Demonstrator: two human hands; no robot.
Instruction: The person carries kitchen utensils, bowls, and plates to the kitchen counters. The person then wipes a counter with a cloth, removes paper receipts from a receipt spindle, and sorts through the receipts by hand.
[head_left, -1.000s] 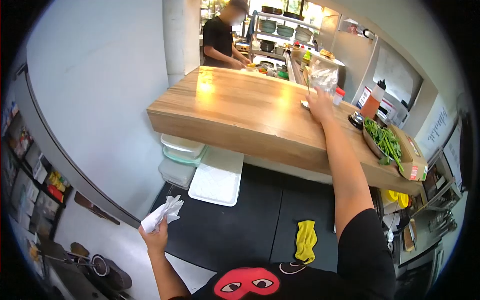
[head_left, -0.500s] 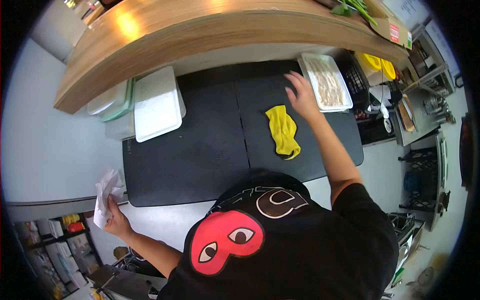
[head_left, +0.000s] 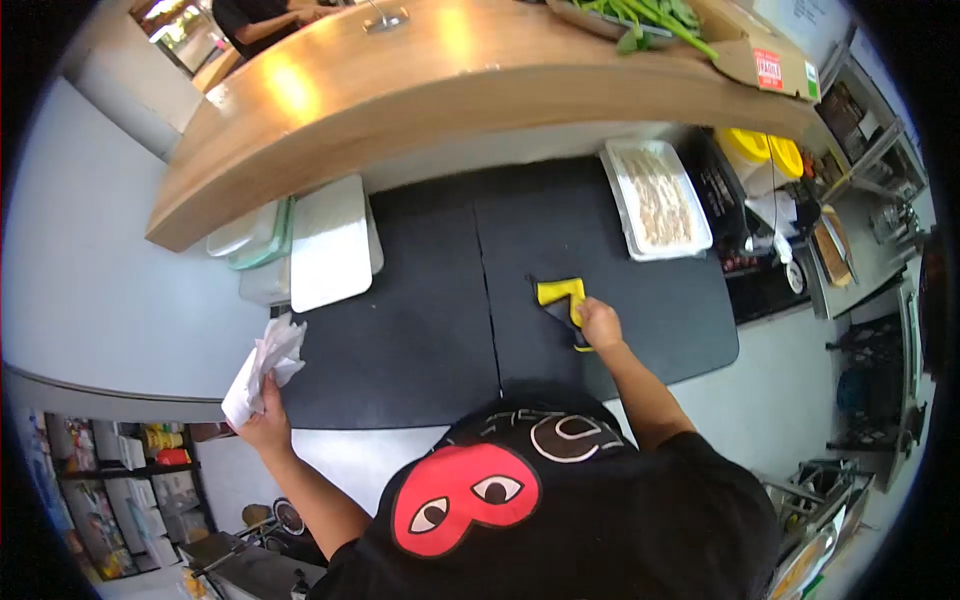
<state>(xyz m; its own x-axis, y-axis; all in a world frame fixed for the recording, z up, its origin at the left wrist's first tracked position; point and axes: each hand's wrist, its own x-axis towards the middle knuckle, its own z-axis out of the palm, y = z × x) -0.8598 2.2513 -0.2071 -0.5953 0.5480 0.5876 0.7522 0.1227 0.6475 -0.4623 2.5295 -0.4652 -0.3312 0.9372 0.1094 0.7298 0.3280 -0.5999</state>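
My left hand (head_left: 266, 418) is closed round a crumpled bunch of white paper (head_left: 268, 368), held up at the left end of the black table (head_left: 420, 340). On the table's right half, my right hand (head_left: 600, 323) has its fingers closed on the edge of a yellow cloth (head_left: 562, 291). The cloth is folded into a bent strip, and a dark area shows inside the bend. Part of the cloth is hidden behind my fingers.
A white tray of pale, long strips (head_left: 657, 200) sits at the table's back right. White lids or trays (head_left: 332, 245) lean at the back left. Above runs a wooden counter (head_left: 400, 110) bearing leafy greens (head_left: 650, 20). Beyond it is another person's arm (head_left: 270, 25).
My right hand has come down from beside the tray and taken hold of the yellow cloth, which is now bunched. My left hand still holds the paper. The view has shifted.
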